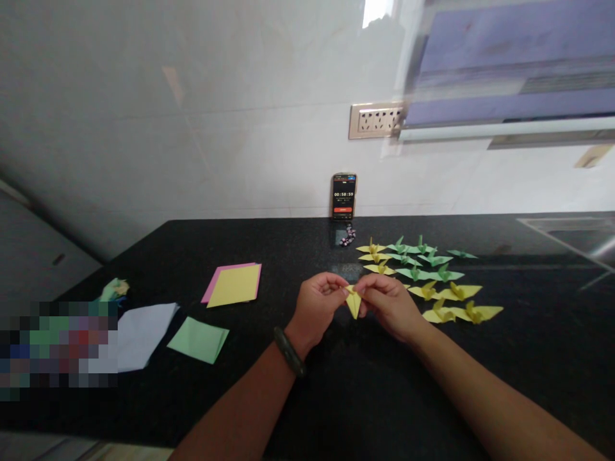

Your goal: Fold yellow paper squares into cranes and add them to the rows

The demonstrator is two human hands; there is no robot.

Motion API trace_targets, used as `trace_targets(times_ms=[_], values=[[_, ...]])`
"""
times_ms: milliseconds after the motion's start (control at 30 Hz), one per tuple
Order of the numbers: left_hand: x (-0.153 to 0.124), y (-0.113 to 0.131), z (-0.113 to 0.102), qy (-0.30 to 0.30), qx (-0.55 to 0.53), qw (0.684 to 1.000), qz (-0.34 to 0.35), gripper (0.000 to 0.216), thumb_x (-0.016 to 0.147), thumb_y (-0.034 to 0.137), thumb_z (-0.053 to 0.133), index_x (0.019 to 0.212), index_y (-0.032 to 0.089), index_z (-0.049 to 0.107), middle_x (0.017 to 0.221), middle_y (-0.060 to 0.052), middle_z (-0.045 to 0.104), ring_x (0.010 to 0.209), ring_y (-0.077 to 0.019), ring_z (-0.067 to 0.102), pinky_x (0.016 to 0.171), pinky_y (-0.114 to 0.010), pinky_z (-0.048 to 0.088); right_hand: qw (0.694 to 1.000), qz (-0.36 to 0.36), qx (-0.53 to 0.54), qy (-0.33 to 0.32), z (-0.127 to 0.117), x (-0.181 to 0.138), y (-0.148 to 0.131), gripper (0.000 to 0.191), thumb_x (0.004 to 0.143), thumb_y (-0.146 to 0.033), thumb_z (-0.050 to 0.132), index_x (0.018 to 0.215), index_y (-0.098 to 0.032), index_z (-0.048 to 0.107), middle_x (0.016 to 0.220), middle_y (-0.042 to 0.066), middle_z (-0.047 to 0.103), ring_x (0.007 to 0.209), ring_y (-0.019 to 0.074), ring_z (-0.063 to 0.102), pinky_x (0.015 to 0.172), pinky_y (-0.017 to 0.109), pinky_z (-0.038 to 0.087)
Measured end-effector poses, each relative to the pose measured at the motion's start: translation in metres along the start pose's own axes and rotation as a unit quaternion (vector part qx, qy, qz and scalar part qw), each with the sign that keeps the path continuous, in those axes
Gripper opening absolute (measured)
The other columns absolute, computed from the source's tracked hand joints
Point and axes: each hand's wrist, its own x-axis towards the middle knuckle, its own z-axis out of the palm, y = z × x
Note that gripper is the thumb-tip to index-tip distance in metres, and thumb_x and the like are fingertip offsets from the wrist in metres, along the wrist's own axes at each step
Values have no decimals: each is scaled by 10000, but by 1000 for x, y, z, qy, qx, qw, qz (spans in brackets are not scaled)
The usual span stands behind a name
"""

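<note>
Both my hands meet over the black countertop (pixel 336 384) and pinch one small folded yellow paper piece (pixel 354 302) between them. My left hand (pixel 318 307), with a dark bangle on the wrist, grips its left top corner with closed fingers. My right hand (pixel 390 303) grips the right top corner, fingers closed too. The paper's point hangs downward between the hands. Just behind and right of my right hand lie several finished paper cranes, yellow (pixel 461 312) and green (pixel 423 259), laid in rows.
A stack of yellow and pink paper squares (pixel 235 285) lies to the left, with a green sheet (pixel 199 339) and a white sheet (pixel 144 333) nearer the front. A phone showing a timer (pixel 344 196) leans on the wall. A wall socket (pixel 377 120) sits above.
</note>
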Motion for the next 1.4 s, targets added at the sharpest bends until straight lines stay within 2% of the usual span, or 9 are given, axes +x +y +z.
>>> trace_targets(times_ms=[100,233,500,633,800,900,1000,1167,1400], values=[[1,-1,-1,-4,-23,999,-41,235,585,200,698,781,119,597,617,-5,628,559,-100,573,588,-238,458,1000,-20,5,10,-2,2,0,102,691,-269,647,697,-172,618,512,-34,584,431,88,529,471,225,440],[3,-3,-3,-2,-38,996,-79,224,601,257,702,713,104,584,624,-31,638,538,-108,581,588,-260,472,999,-41,-35,6,-4,3,-1,83,724,-259,625,707,-179,613,518,-39,580,464,90,540,503,225,440],[5,-4,-6,-30,-92,988,-117,193,605,239,693,700,103,594,592,-26,628,518,-98,574,569,-235,457,988,-65,-143,-6,-6,2,-8,110,727,-280,593,686,-178,602,517,-29,564,494,111,528,521,252,427],[5,-4,-6,-63,-74,987,-126,271,677,371,637,667,103,600,574,-37,615,520,-107,574,552,-236,452,981,-83,-177,-5,-8,2,-5,104,745,-272,563,698,-186,599,523,-26,551,502,115,522,530,260,428],[4,-8,-3,-19,33,996,-85,306,612,401,698,622,111,604,504,-6,570,462,-84,520,497,-211,431,962,-131,-236,-36,-6,1,-7,125,756,-255,541,683,-194,623,637,4,580,545,117,528,546,263,433],[4,-10,-3,-1,42,997,-58,279,622,380,689,624,112,611,520,-7,579,466,-86,516,495,-213,423,981,-78,-175,-27,-2,1,-8,126,744,-285,547,796,-194,616,604,-8,579,543,125,548,552,270,449],[5,-9,-4,17,79,997,-20,243,645,355,666,622,119,614,531,-7,584,486,-95,515,506,-218,414,993,-7,-117,1,0,2,-7,230,744,-353,558,896,-180,572,550,-31,559,501,122,544,526,263,447],[5,-9,-7,-2,168,985,30,228,695,340,610,608,130,608,527,-5,561,496,-103,489,497,-219,379,983,-1,-184,-9,0,3,-7,290,738,-442,580,707,-154,583,524,-16,551,467,102,495,491,236,393],[3,-17,-6,-5,199,977,73,219,726,354,566,660,148,599,570,-3,564,533,-116,494,508,-224,356,973,-27,-227,-20,-4,2,-4,267,783,-419,539,722,-161,572,488,-34,511,446,96,460,469,224,364]])
